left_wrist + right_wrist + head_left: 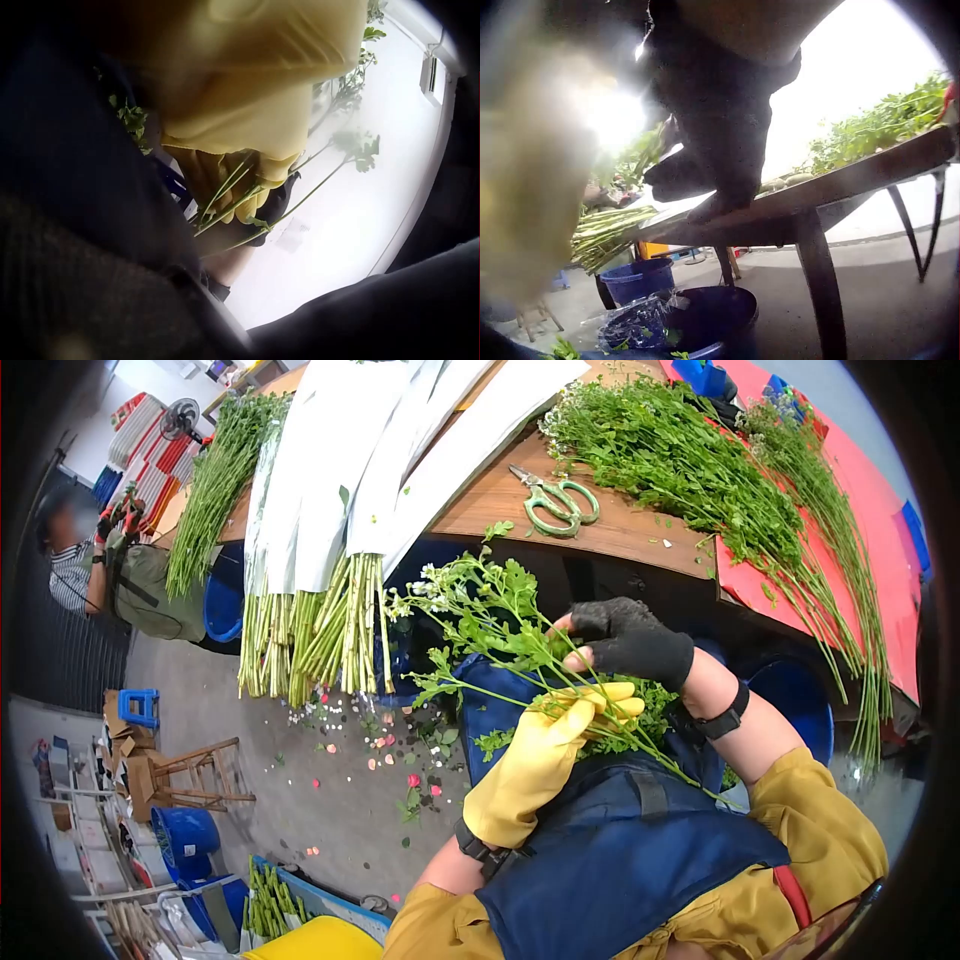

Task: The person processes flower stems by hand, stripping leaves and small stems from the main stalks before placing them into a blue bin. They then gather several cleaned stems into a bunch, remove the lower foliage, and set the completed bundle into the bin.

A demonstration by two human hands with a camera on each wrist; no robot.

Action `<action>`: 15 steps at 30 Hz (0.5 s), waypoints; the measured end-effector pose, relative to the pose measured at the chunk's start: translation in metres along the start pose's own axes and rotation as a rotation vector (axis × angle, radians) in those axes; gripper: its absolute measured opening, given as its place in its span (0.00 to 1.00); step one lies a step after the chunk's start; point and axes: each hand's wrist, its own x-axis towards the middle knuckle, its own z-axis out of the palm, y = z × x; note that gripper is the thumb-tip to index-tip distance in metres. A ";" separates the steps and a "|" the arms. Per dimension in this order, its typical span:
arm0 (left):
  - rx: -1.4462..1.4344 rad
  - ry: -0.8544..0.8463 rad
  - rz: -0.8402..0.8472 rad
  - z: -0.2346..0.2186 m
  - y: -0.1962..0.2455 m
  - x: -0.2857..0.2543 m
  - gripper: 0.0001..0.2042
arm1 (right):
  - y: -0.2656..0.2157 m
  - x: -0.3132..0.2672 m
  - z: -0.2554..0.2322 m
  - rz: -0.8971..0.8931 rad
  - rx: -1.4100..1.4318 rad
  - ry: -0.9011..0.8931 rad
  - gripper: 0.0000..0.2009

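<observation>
In the head view my left hand (535, 760), in a yellow rubber glove, grips a small bunch of leafy stems with white flowers (480, 610). The cut ends slant down to the right across the apron. My right hand (635, 645), in a black fingerless glove, holds thumb and forefinger curled at the stems just above the yellow glove. Seen from the left wrist, several thin green stems (232, 206) pass through the yellow fingers (262, 169). The black glove (712, 127) is dark in the right wrist view, with its fingertips partly hidden.
Green-handled scissors (558, 505) lie on the wooden table (480, 500). White-wrapped bundles (340, 480) overhang its edge at left. Leafy flower stems (680, 470) lie at right, partly on red paper (760, 585). Blue tubs (720, 315) stand below; petals (375, 760) litter the floor. Another person (130, 570) stands far left.
</observation>
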 end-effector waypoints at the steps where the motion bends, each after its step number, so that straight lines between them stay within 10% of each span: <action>1: -0.008 -0.006 0.005 -0.001 -0.002 0.001 0.24 | 0.000 0.000 0.001 0.006 -0.021 -0.038 0.16; 15: -0.031 0.092 -0.059 0.007 0.000 0.005 0.21 | -0.023 0.002 -0.007 -0.616 -0.600 0.436 0.11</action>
